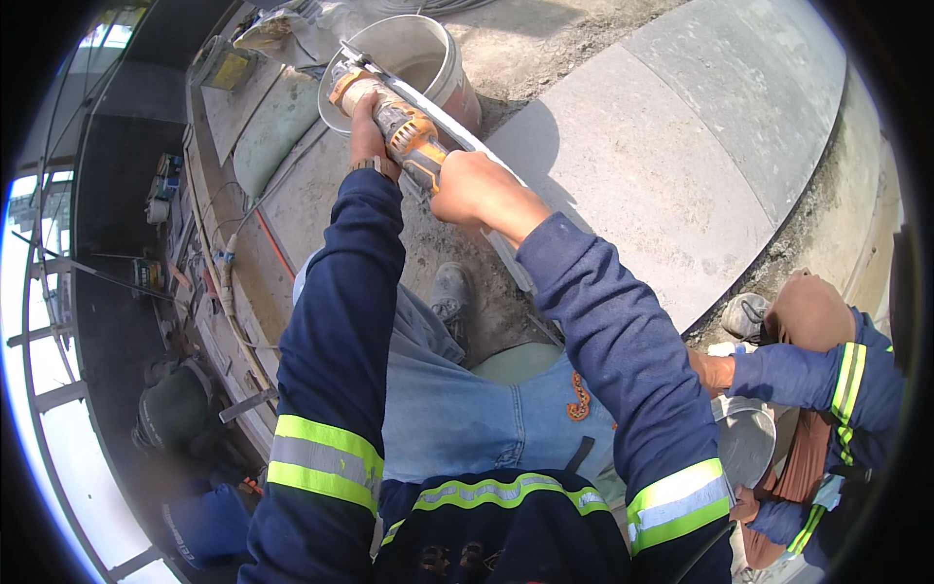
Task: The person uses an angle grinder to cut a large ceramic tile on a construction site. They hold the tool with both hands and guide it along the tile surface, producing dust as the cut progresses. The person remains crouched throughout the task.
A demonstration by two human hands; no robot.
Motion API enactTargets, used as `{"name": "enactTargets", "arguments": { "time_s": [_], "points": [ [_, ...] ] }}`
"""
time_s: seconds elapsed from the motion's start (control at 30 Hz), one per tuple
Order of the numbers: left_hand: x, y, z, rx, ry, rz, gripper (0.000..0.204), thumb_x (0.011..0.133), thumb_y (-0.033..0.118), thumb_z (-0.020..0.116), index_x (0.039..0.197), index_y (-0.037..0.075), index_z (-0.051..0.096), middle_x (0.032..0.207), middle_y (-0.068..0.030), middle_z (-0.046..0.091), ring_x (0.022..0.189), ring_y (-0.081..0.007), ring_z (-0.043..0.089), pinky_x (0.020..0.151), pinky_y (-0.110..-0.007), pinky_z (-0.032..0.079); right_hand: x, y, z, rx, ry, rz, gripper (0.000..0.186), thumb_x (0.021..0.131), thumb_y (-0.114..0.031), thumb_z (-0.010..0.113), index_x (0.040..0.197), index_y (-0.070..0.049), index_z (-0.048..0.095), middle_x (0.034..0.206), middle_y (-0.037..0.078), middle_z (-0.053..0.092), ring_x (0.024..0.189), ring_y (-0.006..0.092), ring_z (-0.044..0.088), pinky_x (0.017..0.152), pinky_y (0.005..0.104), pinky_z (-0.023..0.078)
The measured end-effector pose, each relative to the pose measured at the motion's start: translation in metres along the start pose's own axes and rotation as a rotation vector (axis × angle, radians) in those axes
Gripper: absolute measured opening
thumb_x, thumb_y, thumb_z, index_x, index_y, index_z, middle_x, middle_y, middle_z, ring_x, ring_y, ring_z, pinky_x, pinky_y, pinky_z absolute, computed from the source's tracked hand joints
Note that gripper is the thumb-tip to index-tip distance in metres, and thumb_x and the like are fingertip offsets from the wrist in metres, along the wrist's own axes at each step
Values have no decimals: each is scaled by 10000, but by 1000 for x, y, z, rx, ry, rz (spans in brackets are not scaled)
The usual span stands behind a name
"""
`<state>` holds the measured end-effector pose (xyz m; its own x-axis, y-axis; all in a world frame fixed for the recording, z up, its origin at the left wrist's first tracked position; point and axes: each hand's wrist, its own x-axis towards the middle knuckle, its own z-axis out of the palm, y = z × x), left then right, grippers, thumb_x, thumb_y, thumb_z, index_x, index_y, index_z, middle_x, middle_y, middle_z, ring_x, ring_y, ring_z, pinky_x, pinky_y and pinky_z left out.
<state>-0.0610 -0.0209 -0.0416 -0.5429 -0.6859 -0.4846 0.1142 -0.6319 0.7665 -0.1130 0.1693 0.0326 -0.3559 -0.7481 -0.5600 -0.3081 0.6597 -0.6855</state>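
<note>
Both of my hands are closed around an orange and grey angle grinder (407, 131), dusty along its body. My left hand (366, 134) grips its front part, close to the head. Farther back, my right hand (479, 191) wraps the rear handle. The grinder's head is over the near rim of a whitish bucket (455, 73). Right alongside the tool runs a long, narrow pale strip (446, 121), its far end resting over the bucket and its near end slanting down past my right wrist. The grinder's disc cannot be made out clearly.
Large grey slabs (632, 156) lie to the right. A co-worker (827, 380) crouches at the right with hands by a grey bucket (747, 443). Another person (199, 516) is at the lower left. A pale sack (277, 131) and a cable (226, 282) lie left. My shoe (450, 292) is below.
</note>
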Motion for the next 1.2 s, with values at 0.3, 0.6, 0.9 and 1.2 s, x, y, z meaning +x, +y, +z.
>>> {"name": "enactTargets", "arguments": {
  "time_s": [0.3, 0.6, 0.9, 1.2],
  "points": [
    [-6, -1, 6, -3, 14, 5, 401, 908, 382, 564, 1086, 23, 548, 850, -123, 666, 704, -268, 678, 697, -420, 584, -2, 3, 0, -10, 17, 8, 286, 763, -111, 649, 1004, 34, 700, 870, 169, 729, 774, 253, 735, 734, 355, 575],
    [-1, -1, 2, 7, 20, -23, 423, 919, 426, 562, 1062, 27, 560, 830, -118, 669, 694, -266, 672, 706, -427, 575, 10, 9, 7, -43, 12, -10, 414, 776, -169, 673, 1151, 8, 661, 1146, 218, 676, 1101, 341, 657, 938, 404, 523],
    [-4, 1, 5, 23, 35, -6, 403, 911, 396, 573, 1090, 35, 563, 846, -115, 670, 709, -271, 672, 718, -425, 573, 14, 10, 10, -23, 43, -27, 412, 751, -150, 685, 1124, 24, 670, 1126, 235, 679, 1086, 356, 662, 927, 407, 528],
    [4, 1, 1, 20, 33, -14, 407, 914, 401, 567, 1100, 39, 560, 867, -115, 673, 733, -273, 678, 732, -430, 573, 24, 12, 14, -25, 40, -74, 364, 733, -132, 685, 1060, 27, 687, 1037, 218, 707, 1007, 334, 695, 876, 392, 550]
  ]
}}
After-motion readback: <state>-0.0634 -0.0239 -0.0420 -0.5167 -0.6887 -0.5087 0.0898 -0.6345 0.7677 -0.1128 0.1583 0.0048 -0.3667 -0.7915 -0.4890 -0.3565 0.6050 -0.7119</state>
